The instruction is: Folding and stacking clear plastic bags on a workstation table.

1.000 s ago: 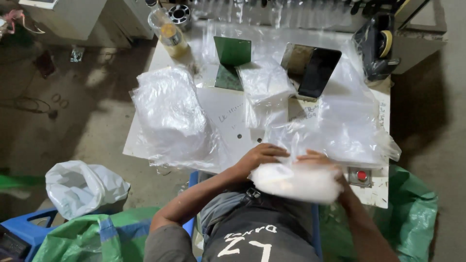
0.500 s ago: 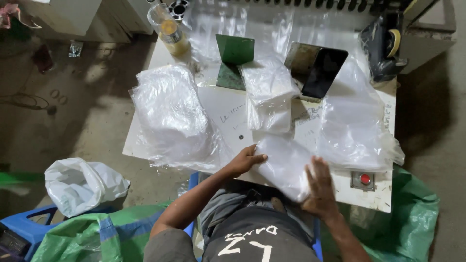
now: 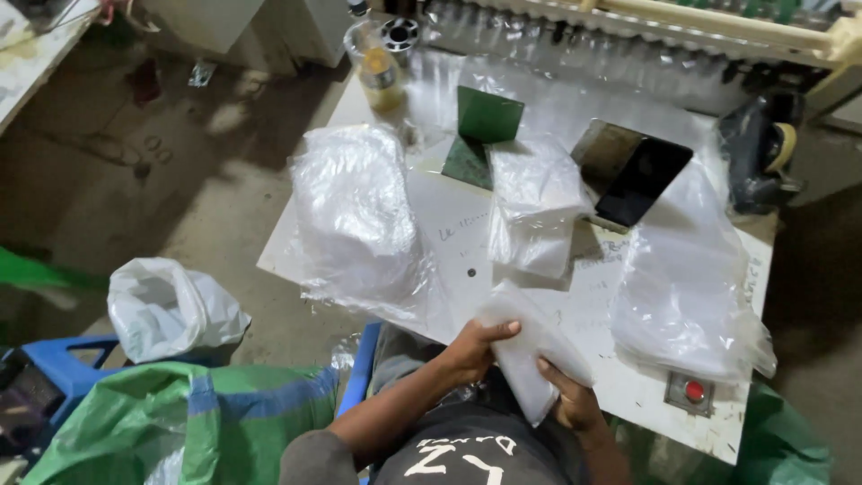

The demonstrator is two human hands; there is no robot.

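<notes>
My left hand (image 3: 473,346) and my right hand (image 3: 568,401) both grip a small white folded packet in clear plastic (image 3: 532,346) at the near edge of the white table (image 3: 467,224). The left hand's thumb lies on top of the packet; the right hand holds its lower right side from beneath. A stack of flat clear bags (image 3: 690,278) lies just right of my hands. A big clear bag stuffed with packets (image 3: 355,211) rests on the table's left side. A smaller clear bag (image 3: 536,211) stands in the middle.
A green folded card (image 3: 483,130), a dark phone on a stand (image 3: 639,175), a jar (image 3: 381,67) and a tape dispenser (image 3: 763,153) stand at the back. A red button (image 3: 693,392) sits at the near right. A white bag (image 3: 166,310) and a green sack (image 3: 206,422) lie on the floor at left.
The packet was pressed flat on the table under both hands; now both hands have drawn it to the near edge and tilted it up. The view has shifted slightly.
</notes>
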